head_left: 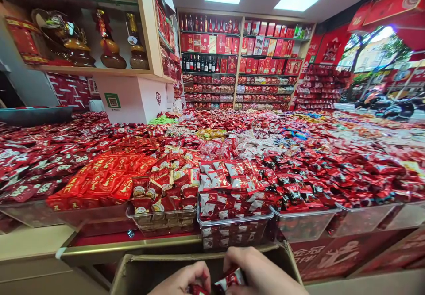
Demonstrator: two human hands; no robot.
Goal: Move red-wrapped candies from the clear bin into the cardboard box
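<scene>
Filled bins [305, 226] stand behind the carton [146, 269], left hand [187, 278] and right hand [257, 270] with red packets [234, 278] in grip.

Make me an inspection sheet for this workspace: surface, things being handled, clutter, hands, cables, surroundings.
Surface: counter with a gold-coloured front edge.
Job's things: red-and-white packet and dark red packet, low over an open cardboard box.
Clutter: small shiny piece on the counter; wrapped packets heaped above the rims of clear bins.
Hands: right hand appears to hold the red-and-white packet; left hand curls at the dark red packet, grip unclear.
Cables: nothing seen.
Surroundings: bottles and red boxes on back shelves; scooters at right.
</scene>
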